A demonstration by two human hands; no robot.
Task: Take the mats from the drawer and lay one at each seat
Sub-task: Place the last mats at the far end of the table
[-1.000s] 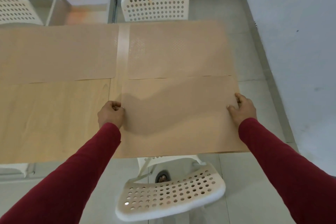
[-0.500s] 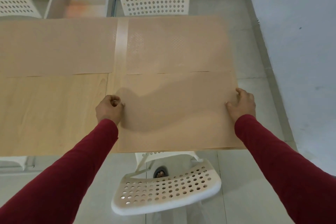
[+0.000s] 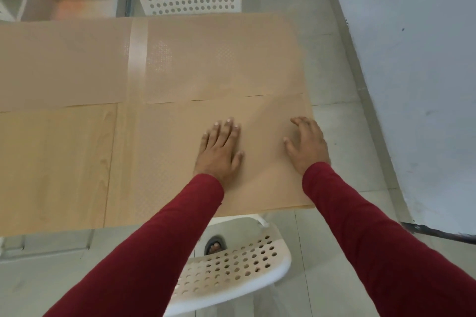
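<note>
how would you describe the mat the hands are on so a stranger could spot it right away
Start at the wooden table and go to its near right corner, in front of the white perforated chair. The mat there lies flat under the left hand and right hand. Unlike the two mats on the far side, it sits at the near edge and is the only one being touched.

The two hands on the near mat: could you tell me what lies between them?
Only bare mat lies between the left hand and the right hand in the head view.
</note>
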